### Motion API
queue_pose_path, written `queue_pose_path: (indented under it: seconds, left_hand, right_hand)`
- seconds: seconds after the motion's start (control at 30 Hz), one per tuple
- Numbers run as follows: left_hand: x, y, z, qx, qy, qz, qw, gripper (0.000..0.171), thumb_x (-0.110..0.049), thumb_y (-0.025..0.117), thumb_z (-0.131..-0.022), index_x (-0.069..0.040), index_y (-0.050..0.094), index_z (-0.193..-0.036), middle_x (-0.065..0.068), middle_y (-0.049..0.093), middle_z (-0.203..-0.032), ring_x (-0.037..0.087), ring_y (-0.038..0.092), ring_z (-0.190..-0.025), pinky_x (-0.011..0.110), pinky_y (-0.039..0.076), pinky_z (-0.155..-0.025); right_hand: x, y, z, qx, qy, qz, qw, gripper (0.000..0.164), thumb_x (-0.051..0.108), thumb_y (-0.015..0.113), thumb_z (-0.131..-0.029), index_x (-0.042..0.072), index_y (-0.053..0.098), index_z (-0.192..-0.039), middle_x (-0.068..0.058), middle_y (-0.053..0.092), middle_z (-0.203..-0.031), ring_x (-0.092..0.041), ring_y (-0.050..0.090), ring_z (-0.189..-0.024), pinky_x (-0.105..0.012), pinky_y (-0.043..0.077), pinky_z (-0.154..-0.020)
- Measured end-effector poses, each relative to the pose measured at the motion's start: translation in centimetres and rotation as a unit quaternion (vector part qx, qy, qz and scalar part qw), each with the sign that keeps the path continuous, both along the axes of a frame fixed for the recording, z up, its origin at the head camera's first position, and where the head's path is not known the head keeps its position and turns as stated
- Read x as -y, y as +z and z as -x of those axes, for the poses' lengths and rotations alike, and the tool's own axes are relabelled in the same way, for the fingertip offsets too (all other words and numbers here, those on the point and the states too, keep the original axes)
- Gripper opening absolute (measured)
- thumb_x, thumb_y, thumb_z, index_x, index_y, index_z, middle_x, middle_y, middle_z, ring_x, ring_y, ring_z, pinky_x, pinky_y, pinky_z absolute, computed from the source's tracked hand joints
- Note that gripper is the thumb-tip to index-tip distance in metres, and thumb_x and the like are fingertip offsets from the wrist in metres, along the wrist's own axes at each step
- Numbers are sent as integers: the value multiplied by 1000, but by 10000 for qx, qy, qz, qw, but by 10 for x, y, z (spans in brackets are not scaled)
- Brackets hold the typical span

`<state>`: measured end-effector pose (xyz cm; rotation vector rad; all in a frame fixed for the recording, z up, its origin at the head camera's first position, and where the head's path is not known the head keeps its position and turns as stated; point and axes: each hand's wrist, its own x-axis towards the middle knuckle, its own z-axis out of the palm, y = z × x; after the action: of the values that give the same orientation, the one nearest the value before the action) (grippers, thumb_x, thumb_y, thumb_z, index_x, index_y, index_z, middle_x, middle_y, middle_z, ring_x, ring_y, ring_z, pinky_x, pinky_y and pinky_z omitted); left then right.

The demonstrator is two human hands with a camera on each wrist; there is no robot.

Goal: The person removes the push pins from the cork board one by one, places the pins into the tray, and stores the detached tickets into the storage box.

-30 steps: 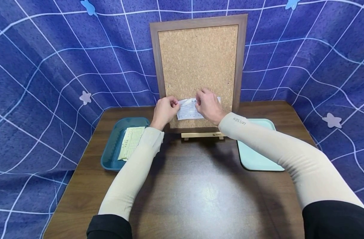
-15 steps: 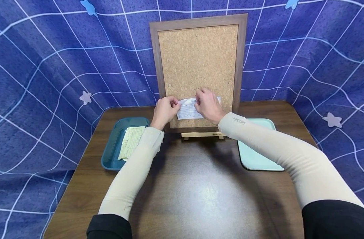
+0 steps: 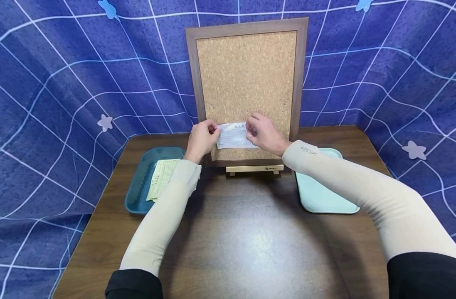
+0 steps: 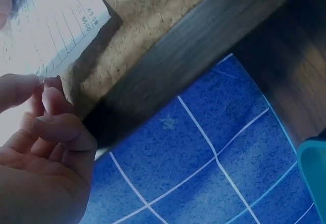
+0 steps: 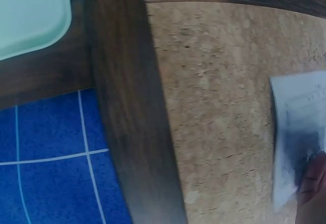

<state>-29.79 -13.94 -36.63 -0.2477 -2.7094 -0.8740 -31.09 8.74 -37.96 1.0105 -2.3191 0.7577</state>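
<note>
A white printed paper form [image 3: 232, 136] lies in front of the lower part of the framed cork board [image 3: 250, 74]. My left hand [image 3: 202, 139] pinches its left edge between thumb and fingertips. In the left wrist view, that corner of the form [image 4: 66, 25] stands slightly off the cork and casts a shadow. My right hand [image 3: 263, 133] has its fingers bent against the form's right part, covering it in the head view. The right wrist view shows the form's free edge [image 5: 285, 132] beyond a fingertip [image 5: 313, 178]; what those fingers hold, if anything, is hidden.
The board leans upright at the back of the brown table [image 3: 246, 232], on a small wooden stand [image 3: 254, 169]. A dark teal tray [image 3: 136, 191] with a yellowish-green paper sheet [image 3: 162, 178] is at left. At right, under my forearm, is a mint tray [image 3: 321, 197]. Blue curtain surrounds.
My left hand and the form have shifted slightly left across the board. My right hand stays near the same spot, its wrist and forearm swung a little to the right.
</note>
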Motion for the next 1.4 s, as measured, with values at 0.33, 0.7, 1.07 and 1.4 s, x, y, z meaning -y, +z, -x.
queue_pose_path:
  seconds: [0.33, 0.7, 1.07, 1.4]
  left_hand:
    - [14, 1, 0, -245, -383, -193, 9988, 7, -14, 60, -91, -8, 60, -90, 5, 63, -82, 21, 56, -75, 35, 43, -71]
    - [34, 5, -3, -402, -314, -287, 9983, 4, -8, 58, -92, -5, 58, -93, 8, 63, -86, 24, 57, -77, 37, 43, -75]
    - [54, 12, -10, -453, -105, -280, 9985, 8, -11, 55, -92, -4, 59, -95, 9, 60, -84, 24, 54, -73, 34, 41, -69]
    - [65, 18, -12, -532, 35, -309, 9981, 13, -13, 53, -92, -2, 60, -96, 11, 58, -82, 25, 52, -74, 34, 39, -68]
  right_hand:
    - [-11, -1, -3, -90, 143, 124, 9998, 10, -2, 62, -73, 4, 56, -79, -5, 52, -81, -19, 52, -71, -32, 44, -65]
    - [-22, -6, -10, -17, 124, 29, 9999, 9, 0, 61, -76, 7, 56, -77, -2, 49, -78, -16, 47, -71, -29, 41, -64]
    - [-44, 0, -12, -48, -203, 63, 9998, 11, -2, 60, -73, 7, 56, -78, -2, 52, -79, -15, 52, -70, -29, 44, -63]
    - [-60, -1, -14, -57, -317, -4, 9995, 10, -1, 59, -73, 7, 56, -79, -3, 53, -80, -15, 51, -70, -29, 43, -62]
